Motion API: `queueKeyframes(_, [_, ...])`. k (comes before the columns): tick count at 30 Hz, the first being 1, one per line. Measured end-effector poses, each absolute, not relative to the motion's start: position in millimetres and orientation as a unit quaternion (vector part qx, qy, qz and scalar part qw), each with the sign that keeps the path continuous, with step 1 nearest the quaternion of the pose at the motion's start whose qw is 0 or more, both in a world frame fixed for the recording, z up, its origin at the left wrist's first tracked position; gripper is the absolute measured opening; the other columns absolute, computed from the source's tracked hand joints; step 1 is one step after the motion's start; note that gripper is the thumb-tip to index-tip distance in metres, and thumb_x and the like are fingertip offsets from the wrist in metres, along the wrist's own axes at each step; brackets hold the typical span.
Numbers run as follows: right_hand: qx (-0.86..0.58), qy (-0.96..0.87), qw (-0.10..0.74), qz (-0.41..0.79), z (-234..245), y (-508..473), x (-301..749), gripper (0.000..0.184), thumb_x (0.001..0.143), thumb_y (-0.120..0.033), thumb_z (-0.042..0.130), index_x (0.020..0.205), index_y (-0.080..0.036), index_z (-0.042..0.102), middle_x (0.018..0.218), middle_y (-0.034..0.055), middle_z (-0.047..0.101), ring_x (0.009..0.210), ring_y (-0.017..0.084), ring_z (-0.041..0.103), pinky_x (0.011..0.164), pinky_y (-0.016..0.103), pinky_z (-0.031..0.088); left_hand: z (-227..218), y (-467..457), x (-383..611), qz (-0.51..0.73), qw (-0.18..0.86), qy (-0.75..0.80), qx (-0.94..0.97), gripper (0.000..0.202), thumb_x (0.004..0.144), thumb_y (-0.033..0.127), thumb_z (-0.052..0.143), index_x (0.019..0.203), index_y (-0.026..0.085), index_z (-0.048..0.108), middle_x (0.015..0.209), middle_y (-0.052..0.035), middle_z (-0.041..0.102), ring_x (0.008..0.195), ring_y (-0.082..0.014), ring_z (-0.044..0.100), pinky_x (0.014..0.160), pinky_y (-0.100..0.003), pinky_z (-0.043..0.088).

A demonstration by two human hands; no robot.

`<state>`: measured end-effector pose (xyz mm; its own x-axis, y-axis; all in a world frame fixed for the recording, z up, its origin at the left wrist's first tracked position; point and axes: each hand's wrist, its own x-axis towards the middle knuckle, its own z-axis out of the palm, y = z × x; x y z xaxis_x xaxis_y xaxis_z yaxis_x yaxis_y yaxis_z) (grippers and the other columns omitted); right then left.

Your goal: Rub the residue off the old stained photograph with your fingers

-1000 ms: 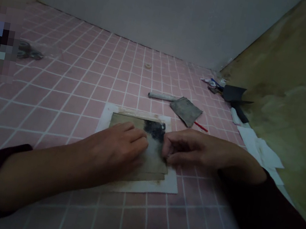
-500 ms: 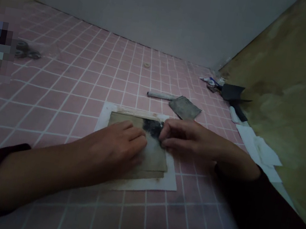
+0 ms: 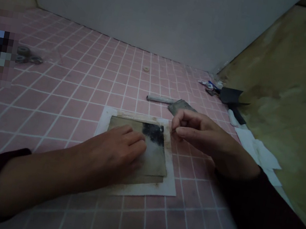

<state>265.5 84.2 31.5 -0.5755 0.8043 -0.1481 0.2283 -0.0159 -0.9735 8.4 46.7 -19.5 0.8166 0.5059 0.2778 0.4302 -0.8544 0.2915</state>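
Observation:
A worn grey-beige sheet (image 3: 152, 161) with a black smudged patch (image 3: 152, 132) at its far right corner lies on a larger piece of white paper (image 3: 170, 186). My left hand (image 3: 123, 148) rests on the sheet, its fingers curled down and closed; whatever they hold, if anything, is hidden beneath. Just off the sheet's right edge, my right hand (image 3: 197, 134) is raised, thumb and fingers drawn together in a loose pinch. I cannot make out anything between them. Behind it lies a small grey square piece (image 3: 178, 105), partly covered by the hand.
Pink checked cloth (image 3: 88, 79) covers the table. A thin grey tube (image 3: 159, 99) and a small ring (image 3: 146, 68) lie farther back. At right are a dark bladed tool (image 3: 230, 95) and white papers (image 3: 264, 152). Rolls (image 3: 24, 51) sit at far left.
My right hand has lifted off the black corner and moved right, uncovering it and partly hiding the grey square piece. My left hand stays on the sheet.

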Motion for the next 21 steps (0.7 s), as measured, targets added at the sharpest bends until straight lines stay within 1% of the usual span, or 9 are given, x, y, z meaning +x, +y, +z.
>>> queueKeyframes(3, [-0.372,-0.626,0.249,0.639,22.1,87.5,263.3,0.018,0.086,-0.031,0.07,0.082,-0.018,0.057,0.07,-0.0019,0.054,0.063,0.011,0.047,0.06,0.025,0.036,-20.0,46.7,8.9,0.172,0.11,0.248,0.947,0.012,0.095,0.017,0.049,0.093,0.012,0.059,0.108,-0.0122,0.063,0.09,-0.024,0.055,0.079,-0.043,0.05])
queueKeyframes(8, [-0.37,-0.508,0.276,0.728,17.8,85.1,258.0,0.008,0.084,-0.018,0.068,0.087,-0.016,0.06,0.069,-0.0023,0.055,0.059,0.007,0.046,0.055,0.02,0.035,-20.5,46.5,9.9,0.18,0.106,0.245,0.947,0.013,0.096,0.017,0.047,0.093,0.012,0.059,0.107,-0.0126,0.063,0.089,-0.0237,0.055,0.079,-0.043,0.05])
queueKeyframes(11, [-0.363,-0.438,0.282,0.772,17.0,83.3,256.9,0.008,0.082,-0.014,0.067,0.088,-0.015,0.062,0.07,-0.0026,0.055,0.058,0.005,0.044,0.052,0.014,0.035,-21.0,45.9,9.4,0.184,0.1,0.243,0.947,0.013,0.095,0.017,0.048,0.091,0.012,0.059,0.107,-0.0126,0.063,0.09,-0.0239,0.055,0.079,-0.042,0.05])
queueKeyframes(14, [-0.361,-0.388,0.296,0.795,16.3,83.7,257.4,0.01,0.082,-0.011,0.066,0.09,-0.015,0.062,0.071,-0.003,0.053,0.057,0.004,0.044,0.05,0.012,0.037,-20.6,45.6,8.9,0.178,0.099,0.246,0.948,0.011,0.094,0.016,0.05,0.09,0.012,0.059,0.107,-0.0121,0.063,0.09,-0.0242,0.056,0.079,-0.043,0.051])
queueKeyframes(18, [-0.35,-0.321,0.32,0.82,18.1,85.5,257.1,0.012,0.084,-0.007,0.061,0.094,-0.014,0.061,0.069,-0.004,0.048,0.058,0.004,0.045,0.052,0.011,0.041,-19.1,45.3,9.3,0.176,0.103,0.248,0.947,0.011,0.094,0.016,0.05,0.089,0.012,0.059,0.105,-0.0111,0.064,0.088,-0.0234,0.056,0.078,-0.043,0.051])
queueKeyframes(21, [-0.343,-0.29,0.329,0.831,19.2,87.2,257.2,0.013,0.083,-0.006,0.059,0.092,-0.015,0.059,0.068,-0.0049,0.043,0.058,0.004,0.045,0.051,0.011,0.04,-18.5,44.8,10.2,0.173,0.111,0.253,0.945,0.011,0.094,0.017,0.051,0.089,0.013,0.059,0.104,-0.0108,0.063,0.087,-0.0233,0.055,0.078,-0.043,0.051])
